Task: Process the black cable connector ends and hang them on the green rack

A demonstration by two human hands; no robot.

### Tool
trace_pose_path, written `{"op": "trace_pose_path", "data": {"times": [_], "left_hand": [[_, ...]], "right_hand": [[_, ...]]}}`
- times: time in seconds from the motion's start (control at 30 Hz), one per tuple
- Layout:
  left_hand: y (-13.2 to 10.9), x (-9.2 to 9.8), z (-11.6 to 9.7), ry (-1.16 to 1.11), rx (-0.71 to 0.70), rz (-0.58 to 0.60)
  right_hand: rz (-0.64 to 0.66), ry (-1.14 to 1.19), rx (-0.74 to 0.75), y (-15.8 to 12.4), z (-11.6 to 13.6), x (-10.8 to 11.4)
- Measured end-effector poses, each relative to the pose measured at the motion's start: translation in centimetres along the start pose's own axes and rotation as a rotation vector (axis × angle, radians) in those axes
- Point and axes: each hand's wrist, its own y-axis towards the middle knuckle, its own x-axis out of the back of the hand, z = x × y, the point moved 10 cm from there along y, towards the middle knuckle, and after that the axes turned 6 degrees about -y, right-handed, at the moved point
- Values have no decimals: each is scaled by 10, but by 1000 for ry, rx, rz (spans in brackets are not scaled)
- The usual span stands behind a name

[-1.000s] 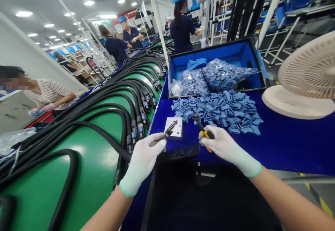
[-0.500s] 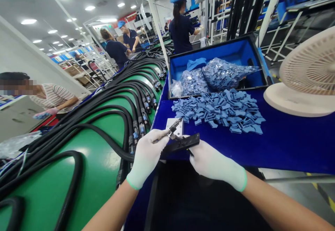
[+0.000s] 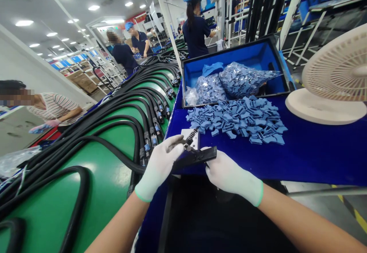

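Note:
White gloves cover both my hands. My left hand (image 3: 163,160) has its thumb and fingers around the near end of a small black ribbed part (image 3: 190,139). My right hand (image 3: 225,170) is closed on a black tool (image 3: 208,154) that reaches left beneath the ribbed part. Behind them a white block with holes (image 3: 194,134) lies on the blue table (image 3: 315,149). Loose blue plastic pieces (image 3: 241,119) are heaped beyond the block. What my left fingertips cover is hidden.
A blue crate (image 3: 243,50) with bagged pieces stands behind the heap. A fan (image 3: 325,107) is at right. Black hoses (image 3: 123,117) run over the green surface (image 3: 111,191) at left. One person (image 3: 54,109) is at far left; several others work behind.
The fingers of my left hand have lifted and loosened a little around the ribbed part. My right hand keeps its hold on the black tool. The view has shifted slightly.

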Motion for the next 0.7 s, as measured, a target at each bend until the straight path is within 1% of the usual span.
{"op": "trace_pose_path", "data": {"times": [0.07,0.13,0.23,0.3,0.37,0.47,0.53,0.6,0.7], "left_hand": [[12,-7,-16,53,-68,91],[22,-13,-29,74,-126,164],[32,-19,-31,40,-141,218],[35,-19,-27,36,-150,211],[34,-21,-23,39,-154,204],[27,-27,-20,29,-131,208],[22,-27,-22,51,-125,180],[18,-26,-27,93,-139,146],[15,-25,-30,110,-143,133]], "right_hand": [[-15,13,-16,1,-2,-1],[-35,90,-58,3,-5,1],[-67,255,-148,5,-13,6],[-87,307,-160,6,-14,10],[-87,362,-131,6,-10,12],[-60,557,-148,3,-13,8],[-49,649,-184,-1,-19,4],[-55,645,-200,-4,-25,1],[-73,557,-212,-4,-33,-5]]}}
